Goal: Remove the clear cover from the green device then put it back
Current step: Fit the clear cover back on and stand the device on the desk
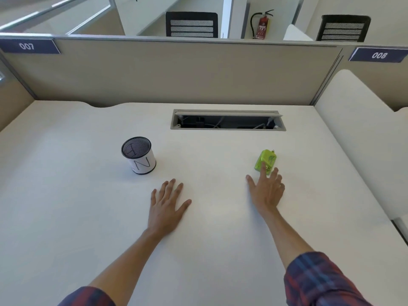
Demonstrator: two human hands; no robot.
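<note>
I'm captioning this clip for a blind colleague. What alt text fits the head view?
A person's right hand reaches with spread fingers to a small green device lying on a white desk, fingertips at its near edge. The left hand rests flat and open on the desk, and a white mesh-topped cup stands beyond it.

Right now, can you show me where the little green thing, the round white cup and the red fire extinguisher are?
small green plastic device (266, 161): head view, on its upper green body.
round white cylinder cup with a mesh top (143, 163): head view, on its white side wall.
red fire extinguisher (262, 26): head view, on its red tank.
</note>
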